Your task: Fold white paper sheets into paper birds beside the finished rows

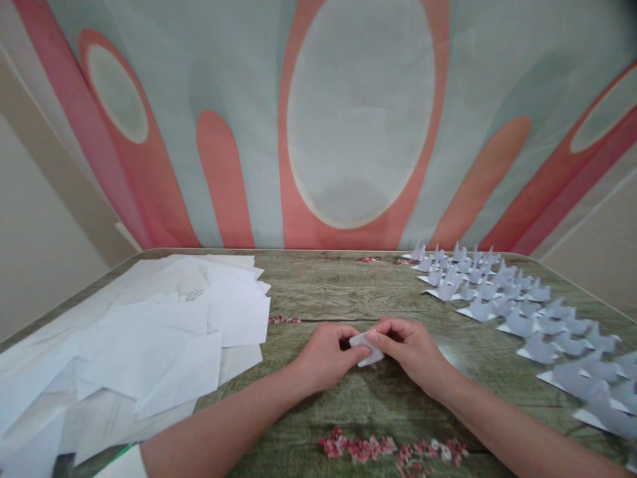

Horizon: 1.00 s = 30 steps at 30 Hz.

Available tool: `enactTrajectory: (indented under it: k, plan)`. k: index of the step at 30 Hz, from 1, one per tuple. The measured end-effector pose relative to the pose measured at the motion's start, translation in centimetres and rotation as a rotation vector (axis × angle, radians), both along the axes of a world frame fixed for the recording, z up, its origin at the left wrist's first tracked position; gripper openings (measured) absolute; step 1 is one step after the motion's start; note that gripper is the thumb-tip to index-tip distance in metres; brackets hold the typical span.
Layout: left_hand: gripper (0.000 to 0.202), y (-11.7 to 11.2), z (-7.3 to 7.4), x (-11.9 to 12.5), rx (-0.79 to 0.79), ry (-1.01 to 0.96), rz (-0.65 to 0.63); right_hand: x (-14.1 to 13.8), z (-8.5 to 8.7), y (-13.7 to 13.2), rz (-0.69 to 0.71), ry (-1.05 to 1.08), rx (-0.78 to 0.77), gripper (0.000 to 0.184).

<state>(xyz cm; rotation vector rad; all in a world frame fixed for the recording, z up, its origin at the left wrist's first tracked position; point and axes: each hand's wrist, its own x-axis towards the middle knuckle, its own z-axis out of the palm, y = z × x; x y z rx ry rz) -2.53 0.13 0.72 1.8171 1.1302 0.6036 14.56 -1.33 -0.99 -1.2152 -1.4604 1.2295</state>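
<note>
Folded white paper (369, 357) sits at 5 o'clock from view centre, pinched by both hands: left hand (323, 357) on its 9 o'clock side, right hand (412, 346) at 3. Likely featherlight, stiffish where layered, easily creased; best held by edges, thumb and fingertip, light pressure.

Matt white, wood grain

Between the fingers (395, 325), a slip of matt paper (374, 357); left of them, smooth paper sheets (239, 299); right, creased paper birds (480, 309); beneath, a wood-grain counter (313, 285) with slight sheen; beyond, a faintly wrinkled backdrop (361, 113), cloth or plastic unclear
</note>
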Motion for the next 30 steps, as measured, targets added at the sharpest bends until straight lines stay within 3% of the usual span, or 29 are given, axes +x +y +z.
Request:
enactTrajectory:
  k: [12,20,30]
  plan:
    - [0.021,0.02,0.24,-0.12,-0.017,0.029,-0.034,0.19,-0.33,0.20,-0.072,0.015,-0.002,0.024]
    - [0.022,0.05,-0.20,-0.14,-0.037,-0.067,0.049,0.58,0.20,0.38,0.099,-0.138,0.065,0.027]
    - [0.023,0.19,-0.25,-0.16,-0.005,-0.036,0.072,0.67,0.08,0.40,0.067,-0.230,0.166,0.029]
